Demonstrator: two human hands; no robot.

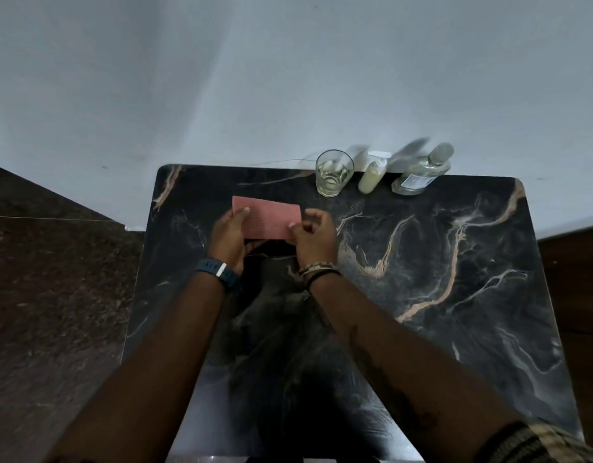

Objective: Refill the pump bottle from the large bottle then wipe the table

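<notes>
Crosswise, both hands (pixel 226 233) (pixel 313 237) pinch the pink cloth's (pixel 266 217) short ends.

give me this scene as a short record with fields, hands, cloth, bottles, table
left hand: left hand holds the left edge of the pink cloth
right hand: right hand pinches the cloth's right edge
cloth: folded rectangle, held between both hands over the table
table: dark marbled table against a pale wall
glass: glass at the far edge, a little pale liquid inside
pump bottle: small pump bottle right of the glass, upright
large bottle: clear large bottle rightmost, cap on
wrists: blue watch on left, bracelets on right
</notes>
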